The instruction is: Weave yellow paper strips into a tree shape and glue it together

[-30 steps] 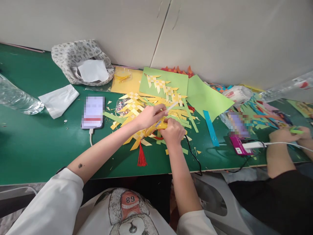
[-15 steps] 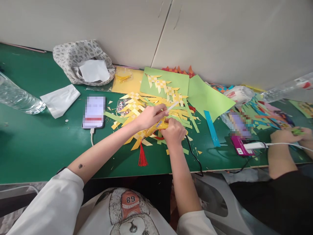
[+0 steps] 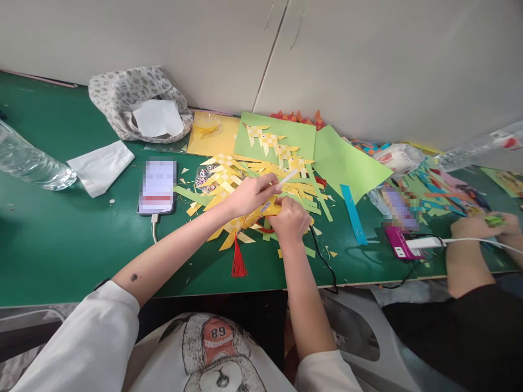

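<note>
My right hand (image 3: pixel 290 219) is closed around the handle of a yellow glue gun (image 3: pixel 261 211), whose nose points down and left. The fingers of my left hand (image 3: pixel 257 193) are closed on a whitish glue stick (image 3: pixel 289 177) at the gun's rear; its free end sticks out up and right. Under the gun lie yellow-and-white woven paper pieces (image 3: pixel 225 177), partly covered by my hands. A red tassel (image 3: pixel 238 261) hangs from the lowest woven piece toward the table's front edge. Exactly where the gun's tip touches is unclear.
Beyond my hands, small woven paper fish (image 3: pixel 278 146) lie on green paper (image 3: pixel 298 130). A charging phone (image 3: pixel 156 188), a cloth bag (image 3: pixel 122 98) and a bottle (image 3: pixel 35 160) stand left. A blue strip (image 3: pixel 353 214), purple power block (image 3: pixel 394 243) and a co-worker's hands (image 3: pixel 478 231) are right.
My hands, the glue gun and the glue stick look still. At the right, the co-worker's hands and the green piece in them have shifted slightly.
</note>
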